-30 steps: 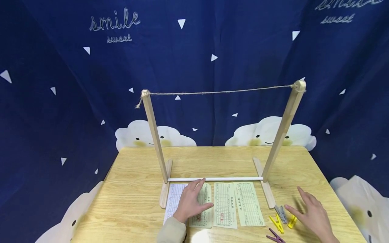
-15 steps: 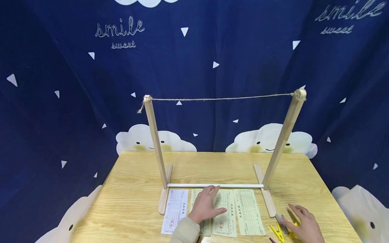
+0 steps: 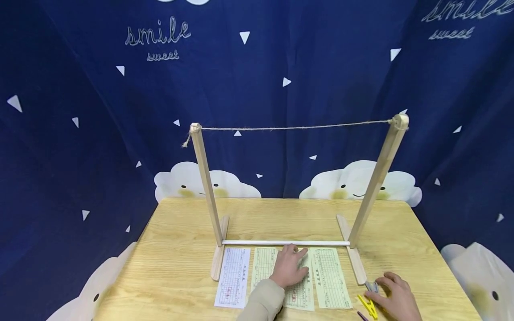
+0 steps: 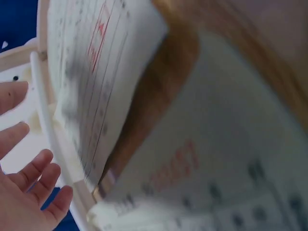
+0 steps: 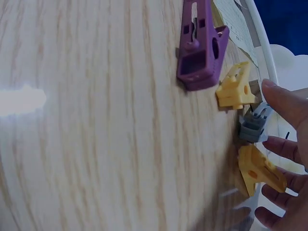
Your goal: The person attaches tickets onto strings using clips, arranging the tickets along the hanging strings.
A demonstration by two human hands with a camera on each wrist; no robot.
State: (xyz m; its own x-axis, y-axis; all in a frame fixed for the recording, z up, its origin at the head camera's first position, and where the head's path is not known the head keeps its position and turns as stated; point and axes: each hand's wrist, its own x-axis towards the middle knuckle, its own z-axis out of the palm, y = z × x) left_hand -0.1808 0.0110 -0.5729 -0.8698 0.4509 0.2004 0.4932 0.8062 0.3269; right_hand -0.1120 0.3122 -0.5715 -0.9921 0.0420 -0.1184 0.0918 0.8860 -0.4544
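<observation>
Gray clothespin (image 5: 254, 126) is lying on the wooden table (image 3: 172, 263), toward its right edge, just beside the near end of the frame's right foot (image 3: 360, 269). From my remote station I am observing the right hand (image 3: 397, 298) reaching over it, thumb and fingers spread apart around the piece; whether they are touching it I am unable to tell. One yellow clothespin (image 5: 236, 86) is resting on the gray one's left side, and a second yellow clothespin (image 5: 257, 166) is sitting under the hand's fingers. Farther from the table's far edge, a purple clothespin (image 5: 199, 53) is lying apart from the hand.

I am noting the left hand (image 3: 290, 267) hovering or resting over the middle pale green slip (image 3: 304, 295), contact being unclear, its fingers loosely bent and parted. Both hands are staying well apart. A white slip (image 3: 233, 278), the left pale green slip (image 3: 263, 263) and the right pale green slip (image 3: 331, 278) are completing the row, all bearing printed grids.

Behind the row, a white rod (image 3: 257, 242) is joining the wooden posts (image 3: 207, 187), and twine (image 3: 281, 128) is spanning their tops.
</observation>
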